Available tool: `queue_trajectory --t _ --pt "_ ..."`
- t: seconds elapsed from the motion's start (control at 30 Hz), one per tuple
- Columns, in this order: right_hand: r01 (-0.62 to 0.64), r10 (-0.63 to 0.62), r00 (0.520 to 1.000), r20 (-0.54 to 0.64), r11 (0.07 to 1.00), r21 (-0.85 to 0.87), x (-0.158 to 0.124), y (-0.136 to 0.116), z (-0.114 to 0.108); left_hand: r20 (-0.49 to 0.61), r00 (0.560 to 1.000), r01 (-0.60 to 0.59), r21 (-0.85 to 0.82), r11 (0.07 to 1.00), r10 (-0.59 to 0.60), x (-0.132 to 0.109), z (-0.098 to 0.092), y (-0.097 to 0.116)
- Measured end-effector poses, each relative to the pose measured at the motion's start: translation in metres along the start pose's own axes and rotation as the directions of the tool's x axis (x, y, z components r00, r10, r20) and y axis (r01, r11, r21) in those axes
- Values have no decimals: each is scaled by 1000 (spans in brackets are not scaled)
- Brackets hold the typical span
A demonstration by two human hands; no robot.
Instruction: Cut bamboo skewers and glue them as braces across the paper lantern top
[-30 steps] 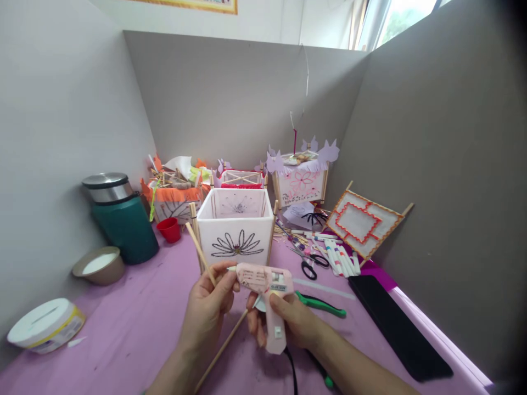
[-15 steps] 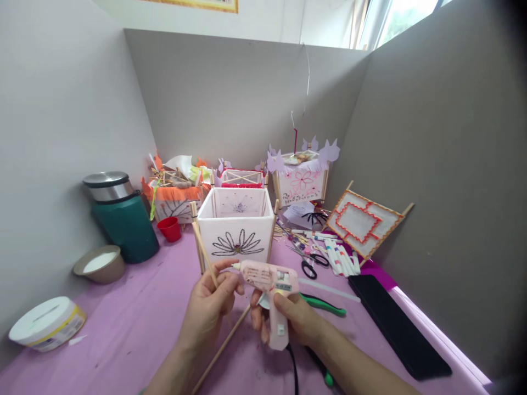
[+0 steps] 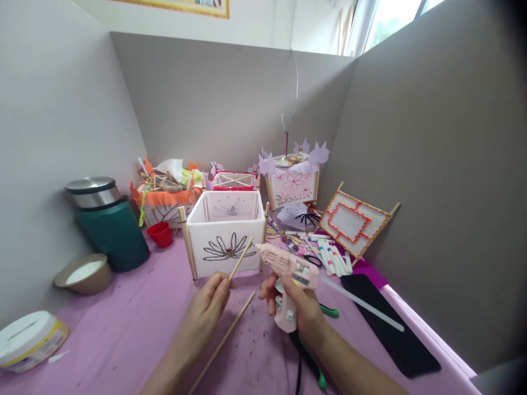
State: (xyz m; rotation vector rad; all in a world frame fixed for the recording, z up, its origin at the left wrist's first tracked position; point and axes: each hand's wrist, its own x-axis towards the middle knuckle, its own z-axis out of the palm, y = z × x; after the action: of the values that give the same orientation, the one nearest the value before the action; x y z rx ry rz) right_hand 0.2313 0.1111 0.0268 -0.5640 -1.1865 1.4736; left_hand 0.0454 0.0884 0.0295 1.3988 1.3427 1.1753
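One stick (image 3: 242,255) in L hand (image 3: 208,304), glue gun (image 3: 288,267) in R hand (image 3: 303,314)

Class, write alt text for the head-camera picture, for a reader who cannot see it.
A person's left hand pinches a thin wooden stick, its tip raised close to the nozzle of a pink glue gun gripped in the right hand. Behind them on the pink table stands a white paper box with a drawn flower.

Soft daylight, wide-lens warp.
I see the window (image 3: 382,22) blown out top right (mild glare), faint shadows on the pink table (image 3: 123,329), glue gun (image 3: 288,266) sharp, right corners dark and bent.
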Motion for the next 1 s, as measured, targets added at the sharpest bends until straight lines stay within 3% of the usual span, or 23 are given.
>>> queue_trajectory --t 0.33,1.0 --pt "-37 33 998 -56 997 -75 0 -1 -3 60 995 76 -9 997 -75 1 -1 1" --pt "-105 97 989 -107 992 -70 0 -2 -1 43 998 55 6 998 -56 2 -2 -5"
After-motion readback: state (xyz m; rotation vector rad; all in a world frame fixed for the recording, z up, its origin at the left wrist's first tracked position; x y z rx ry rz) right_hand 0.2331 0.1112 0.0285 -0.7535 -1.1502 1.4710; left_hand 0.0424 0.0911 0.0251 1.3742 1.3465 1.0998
